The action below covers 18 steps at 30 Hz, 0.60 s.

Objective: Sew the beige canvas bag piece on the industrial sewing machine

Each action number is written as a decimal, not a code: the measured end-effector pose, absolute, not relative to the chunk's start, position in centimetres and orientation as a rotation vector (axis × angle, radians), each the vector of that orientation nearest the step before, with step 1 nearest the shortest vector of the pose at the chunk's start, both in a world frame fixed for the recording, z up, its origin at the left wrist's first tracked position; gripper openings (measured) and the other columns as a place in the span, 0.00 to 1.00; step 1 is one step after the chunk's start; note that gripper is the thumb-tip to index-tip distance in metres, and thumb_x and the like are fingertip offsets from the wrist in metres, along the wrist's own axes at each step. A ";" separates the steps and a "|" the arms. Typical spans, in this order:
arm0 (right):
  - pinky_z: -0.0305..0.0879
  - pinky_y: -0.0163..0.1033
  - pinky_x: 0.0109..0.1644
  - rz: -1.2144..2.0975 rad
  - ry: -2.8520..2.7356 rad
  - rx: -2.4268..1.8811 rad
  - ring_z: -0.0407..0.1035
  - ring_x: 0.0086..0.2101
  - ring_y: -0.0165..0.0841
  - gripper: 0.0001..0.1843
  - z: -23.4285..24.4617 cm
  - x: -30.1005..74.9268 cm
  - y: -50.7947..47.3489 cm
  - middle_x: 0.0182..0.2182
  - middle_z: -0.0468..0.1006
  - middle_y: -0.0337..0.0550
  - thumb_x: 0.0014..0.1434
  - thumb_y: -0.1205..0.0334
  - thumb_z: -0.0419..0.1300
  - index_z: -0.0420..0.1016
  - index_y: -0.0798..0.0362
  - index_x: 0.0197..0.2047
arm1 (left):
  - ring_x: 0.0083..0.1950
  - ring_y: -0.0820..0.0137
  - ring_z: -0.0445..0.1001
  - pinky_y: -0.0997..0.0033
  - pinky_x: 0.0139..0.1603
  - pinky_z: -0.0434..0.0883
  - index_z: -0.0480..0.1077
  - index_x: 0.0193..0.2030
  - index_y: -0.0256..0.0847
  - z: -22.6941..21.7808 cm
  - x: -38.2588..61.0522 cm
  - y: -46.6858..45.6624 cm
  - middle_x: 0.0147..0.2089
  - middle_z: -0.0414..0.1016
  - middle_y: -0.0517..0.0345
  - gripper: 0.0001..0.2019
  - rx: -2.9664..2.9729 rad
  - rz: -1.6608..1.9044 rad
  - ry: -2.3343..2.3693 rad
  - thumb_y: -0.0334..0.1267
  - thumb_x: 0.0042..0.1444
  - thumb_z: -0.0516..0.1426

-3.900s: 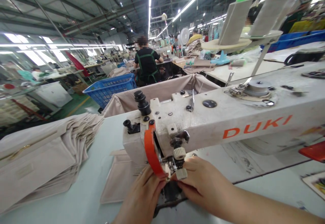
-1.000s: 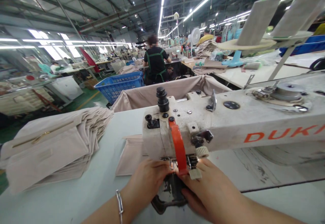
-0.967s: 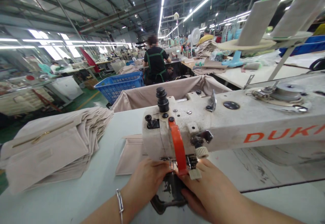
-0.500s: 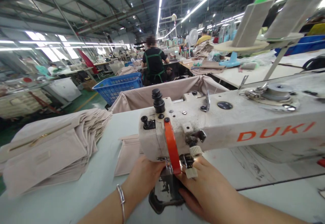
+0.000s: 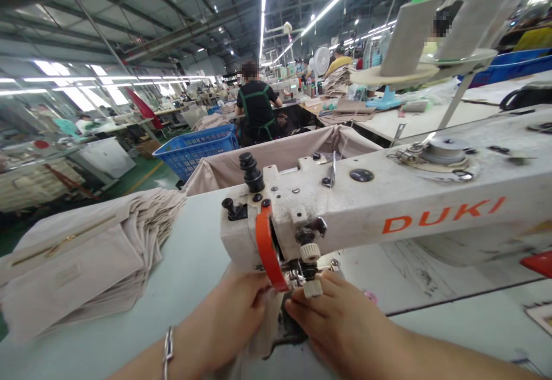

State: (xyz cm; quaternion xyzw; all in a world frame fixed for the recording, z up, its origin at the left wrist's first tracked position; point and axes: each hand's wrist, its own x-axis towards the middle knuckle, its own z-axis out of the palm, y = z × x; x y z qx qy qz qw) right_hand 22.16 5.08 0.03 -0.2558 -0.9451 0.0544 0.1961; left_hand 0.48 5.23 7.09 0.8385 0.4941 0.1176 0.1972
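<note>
A white DUKI sewing machine (image 5: 388, 196) fills the middle, with an orange guard (image 5: 267, 248) on its head. My left hand (image 5: 228, 317), with a bracelet on the wrist, presses a beige fabric piece (image 5: 261, 340) against the dark post (image 5: 290, 327) under the needle. My right hand (image 5: 336, 322) comes in from the right. Its fingers curl at the presser foot (image 5: 302, 276) and touch the same piece. The head hides the needle.
A tall stack of beige fabric pieces (image 5: 73, 259) lies on the pale table (image 5: 190, 253) at left. Behind it stand a fabric-lined bin (image 5: 276, 156) and a blue basket (image 5: 194, 150). Thread cones (image 5: 405, 35) rise at the right. A person in a green apron (image 5: 256, 104) works farther back.
The beige piece that lay flat behind the machine head is now drawn towards me, under my left hand and over the post. Both hands stay at the presser foot.
</note>
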 end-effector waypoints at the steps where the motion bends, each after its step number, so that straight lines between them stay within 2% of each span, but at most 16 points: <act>1: 0.61 0.48 0.51 0.145 -2.662 -0.677 0.70 0.46 0.41 0.19 -0.1 22.1 5.0 0.53 0.78 0.44 0.70 0.59 0.54 0.68 0.53 0.62 | 0.43 0.66 0.80 0.69 0.47 0.74 0.74 0.39 0.45 7.2 0.6 5.0 0.41 0.82 0.60 0.16 2.279 0.280 1.404 0.23 0.53 0.50; 3: 0.61 0.49 0.52 0.142 -2.689 -0.625 0.69 0.49 0.42 0.25 -0.1 22.0 4.8 0.59 0.74 0.44 0.71 0.55 0.53 0.62 0.54 0.67 | 0.33 0.68 0.79 0.73 0.38 0.73 0.71 0.36 0.44 7.1 0.7 4.7 0.32 0.79 0.64 0.14 2.189 0.244 1.451 0.24 0.49 0.51; 4: 0.61 0.49 0.52 0.151 -2.701 -0.620 0.68 0.49 0.42 0.26 0.0 21.9 4.7 0.60 0.73 0.44 0.70 0.54 0.53 0.61 0.54 0.68 | 0.30 0.68 0.77 0.74 0.36 0.73 0.70 0.35 0.44 7.1 0.8 4.6 0.29 0.78 0.65 0.13 2.175 0.253 1.468 0.23 0.48 0.51; 10: 0.63 0.48 0.49 0.228 -2.728 -0.677 0.69 0.46 0.43 0.19 0.5 21.5 4.5 0.53 0.77 0.43 0.66 0.55 0.59 0.72 0.51 0.57 | 0.41 0.68 0.79 0.74 0.43 0.72 0.72 0.34 0.46 7.5 1.5 4.6 0.37 0.80 0.64 0.16 2.138 0.303 1.400 0.23 0.50 0.49; 13: 0.63 0.49 0.49 0.222 -2.727 -0.678 0.69 0.45 0.43 0.18 0.4 21.7 4.5 0.49 0.79 0.42 0.64 0.56 0.60 0.74 0.52 0.55 | 0.40 0.65 0.79 0.69 0.43 0.73 0.72 0.36 0.45 7.5 2.2 4.0 0.38 0.81 0.59 0.16 2.256 0.201 1.443 0.22 0.50 0.49; 16: 0.63 0.49 0.49 0.185 -2.712 -0.676 0.69 0.45 0.43 0.17 0.3 22.0 4.5 0.50 0.79 0.43 0.64 0.55 0.60 0.74 0.51 0.54 | 0.38 0.62 0.79 0.66 0.40 0.73 0.71 0.35 0.43 6.8 2.7 3.4 0.37 0.79 0.54 0.16 2.345 0.149 1.471 0.21 0.48 0.50; 18: 0.63 0.49 0.49 0.175 -2.714 -0.673 0.69 0.46 0.43 0.16 0.2 22.0 4.5 0.51 0.78 0.43 0.64 0.54 0.60 0.75 0.51 0.52 | 0.42 0.61 0.79 0.63 0.44 0.74 0.71 0.39 0.43 6.1 2.9 3.1 0.42 0.79 0.52 0.17 2.359 0.169 1.458 0.21 0.47 0.50</act>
